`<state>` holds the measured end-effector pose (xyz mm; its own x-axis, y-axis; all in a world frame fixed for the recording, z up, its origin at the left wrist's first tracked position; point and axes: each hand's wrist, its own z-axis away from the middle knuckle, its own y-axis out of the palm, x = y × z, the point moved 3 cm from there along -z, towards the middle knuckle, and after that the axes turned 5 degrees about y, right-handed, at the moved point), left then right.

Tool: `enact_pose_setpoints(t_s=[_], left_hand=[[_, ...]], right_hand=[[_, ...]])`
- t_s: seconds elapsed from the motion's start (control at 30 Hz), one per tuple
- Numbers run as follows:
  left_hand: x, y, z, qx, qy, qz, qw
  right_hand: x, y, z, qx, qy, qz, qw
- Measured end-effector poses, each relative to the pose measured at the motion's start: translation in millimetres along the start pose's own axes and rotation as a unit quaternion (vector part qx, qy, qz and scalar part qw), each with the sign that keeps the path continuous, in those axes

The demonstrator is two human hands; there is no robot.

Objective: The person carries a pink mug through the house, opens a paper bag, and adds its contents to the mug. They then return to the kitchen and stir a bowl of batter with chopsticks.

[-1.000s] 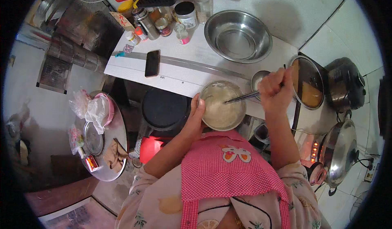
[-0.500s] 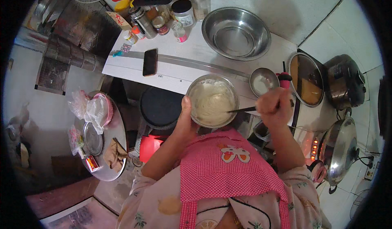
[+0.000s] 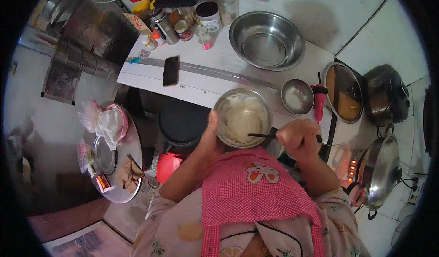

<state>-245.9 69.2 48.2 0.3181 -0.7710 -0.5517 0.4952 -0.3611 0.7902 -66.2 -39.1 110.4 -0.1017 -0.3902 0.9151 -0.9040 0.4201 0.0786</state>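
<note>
A steel mixing bowl [image 3: 266,102] with thick pale batter [image 3: 242,119] in it is held close against the pink checked apron [image 3: 256,197]. My left hand [image 3: 209,135] grips its left side, thumb up along the rim. Closed in a fist, my right hand [image 3: 299,139] is just right of the bowl, around dark chopsticks [image 3: 259,135]. Their tips reach into the batter at the bowl's lower right, and the other end pokes out past the fist. Beyond the right hand stands a small steel bowl [image 3: 297,97] with white residue inside.
On the white counter [image 3: 215,60] are a large steel basin [image 3: 267,39], a phone [image 3: 171,70] and several jars [image 3: 208,16]. A pink-handled tool [image 3: 319,106], an oval lidded dish [image 3: 344,92], a cooker [image 3: 386,94] and a lidded pan [image 3: 382,170] line the right. A round table [image 3: 132,133] stands left.
The chopsticks' tips have moved left and down in the batter. My right fist has turned and lowered slightly. The bowl sits a little further right in the picture, still in my left hand.
</note>
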Motion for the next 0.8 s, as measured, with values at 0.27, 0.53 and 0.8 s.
enact_pose_setpoints(t_s=[0.27, 0.53, 0.8], left_hand=[[2, 0, 2, -0.034, -0.015, 0.024, 0.999], [-3, 7, -5, -0.013, 0.029, -0.028, 0.999], [-8, 5, -6, 0.031, 0.042, 0.006, 0.999]], right_hand=[[5, -3, 4, 0.05, -0.009, -0.198, 0.979], [2, 0, 21, 0.095, -0.032, -0.155, 0.983], [30, 11, 0, 0.04, -0.053, -0.161, 0.985]])
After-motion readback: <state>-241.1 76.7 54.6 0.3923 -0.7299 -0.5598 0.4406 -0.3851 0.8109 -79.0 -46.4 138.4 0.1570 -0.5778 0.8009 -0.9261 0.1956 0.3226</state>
